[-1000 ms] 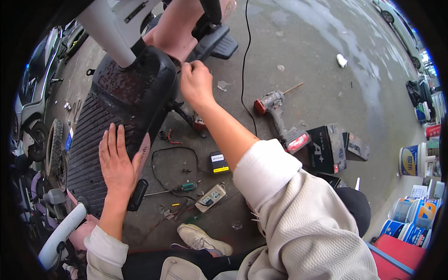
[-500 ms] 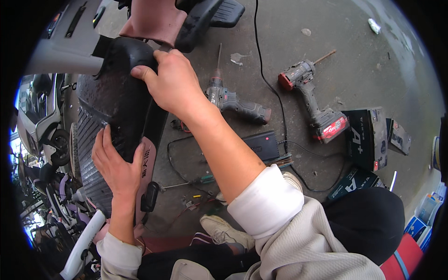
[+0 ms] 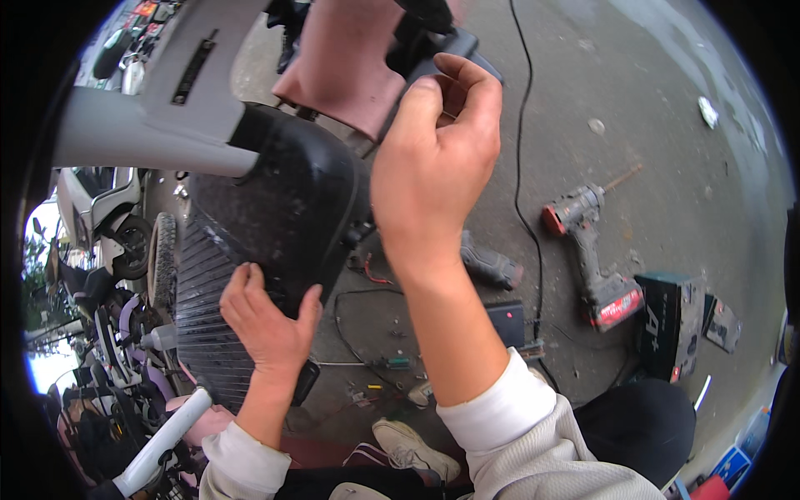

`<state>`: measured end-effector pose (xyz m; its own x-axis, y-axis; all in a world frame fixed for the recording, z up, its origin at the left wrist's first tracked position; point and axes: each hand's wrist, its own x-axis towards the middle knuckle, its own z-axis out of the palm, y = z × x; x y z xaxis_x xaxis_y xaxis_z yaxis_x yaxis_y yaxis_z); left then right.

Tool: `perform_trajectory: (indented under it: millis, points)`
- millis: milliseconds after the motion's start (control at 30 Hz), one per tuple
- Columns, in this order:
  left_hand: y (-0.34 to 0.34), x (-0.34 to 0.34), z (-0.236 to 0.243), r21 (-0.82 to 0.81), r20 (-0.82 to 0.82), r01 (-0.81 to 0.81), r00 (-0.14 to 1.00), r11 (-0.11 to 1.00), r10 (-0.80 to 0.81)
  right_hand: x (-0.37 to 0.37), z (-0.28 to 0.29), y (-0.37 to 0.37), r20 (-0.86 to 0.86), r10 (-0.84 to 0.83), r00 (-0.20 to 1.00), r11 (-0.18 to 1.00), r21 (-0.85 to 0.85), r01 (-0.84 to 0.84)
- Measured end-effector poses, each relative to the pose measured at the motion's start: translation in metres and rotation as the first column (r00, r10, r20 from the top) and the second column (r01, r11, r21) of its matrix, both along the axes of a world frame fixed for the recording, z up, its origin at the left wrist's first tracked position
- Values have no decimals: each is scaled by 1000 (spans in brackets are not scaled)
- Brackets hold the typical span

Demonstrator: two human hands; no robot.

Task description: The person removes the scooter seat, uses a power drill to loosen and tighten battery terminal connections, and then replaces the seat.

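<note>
Although the concrete floor point(image 3: 650, 92) fills most of the right half of the frame, the biggest single thing is the electric scooter's black ribbed footboard point(image 3: 250, 275), which runs from the lower left up toward the centre, its long axis sloping up and to the right, where it curves into a rounded black panel. Above it, a grey body panel point(image 3: 158, 100) crosses the upper left, and a pink panel point(image 3: 342, 67) sits at top centre. The left hand point(image 3: 267, 325) lies at lower centre-left, fingers curled over the footboard's near edge and gripping it. The right hand point(image 3: 433, 167) is raised to the upper centre, fingers bent and closed around a dark plastic piece point(image 3: 442, 42) beside the pink panel, so the part lies just above and beyond this hand, which is much the nearer of the two.

On the floor at right lie a red and grey cordless drill point(image 3: 587, 250), a black battery box point(image 3: 671, 321) beside it, a thin black cable point(image 3: 521, 167) running up the frame, and loose wires and small connectors point(image 3: 375, 367) near the centre bottom. A white shoe point(image 3: 408, 446) shows at the lower edge.
</note>
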<state>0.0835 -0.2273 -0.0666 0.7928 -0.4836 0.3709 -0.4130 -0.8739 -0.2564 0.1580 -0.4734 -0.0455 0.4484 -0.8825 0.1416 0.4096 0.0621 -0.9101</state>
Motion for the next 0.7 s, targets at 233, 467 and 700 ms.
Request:
perform_trajectory:
  millis: [233, 467, 700]
  points:
    - [-5, 0, 1, -27, -28, 5, 1000, 1000, -6, 46, -19, 60, -233, -132, 964, 840, -542, -16]
    - [-8, 20, 23, -248, -151, 58, 984, 967, -98, 61, -24, 56, -343, -176, 923, 803, -592, -67]
    - [41, 218, 92, -533, -307, -146, 951, 833, -30, 57, -27, 88, -330, -104, 938, 784, -608, -127]
